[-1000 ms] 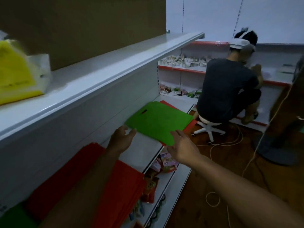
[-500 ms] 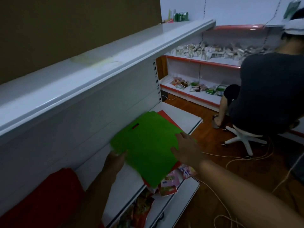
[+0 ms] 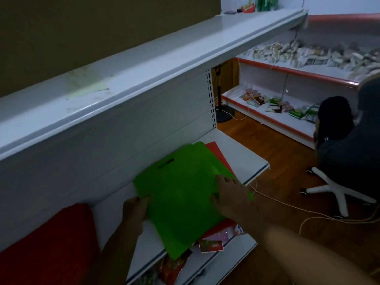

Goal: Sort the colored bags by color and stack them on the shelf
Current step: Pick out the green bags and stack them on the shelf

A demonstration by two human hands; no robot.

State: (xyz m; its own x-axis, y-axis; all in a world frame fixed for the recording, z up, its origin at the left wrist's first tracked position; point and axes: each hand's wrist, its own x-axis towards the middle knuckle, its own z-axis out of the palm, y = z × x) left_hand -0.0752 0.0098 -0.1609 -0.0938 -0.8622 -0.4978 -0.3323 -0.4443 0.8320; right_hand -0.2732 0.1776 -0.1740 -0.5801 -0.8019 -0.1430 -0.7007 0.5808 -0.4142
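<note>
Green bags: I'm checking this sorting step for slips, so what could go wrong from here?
1. The green bags overhang the shelf edge; they may slide off if the left hand or right hand lets go.
2. A red bag lies beneath them, so colors may stay mixed.
3. Dragging them could knock the snack packets below.

The scene is taken from a single head-worn camera, aimed forward and steeply down along the white shelf unit (image 3: 115, 128), which is seen from close by and fills the left of the frame. Beyond the shelf unit's far end a red-trimmed shelf (image 3: 287, 73) is taken in, and to its right the wooden floor (image 3: 273, 153). No second view is given
</note>
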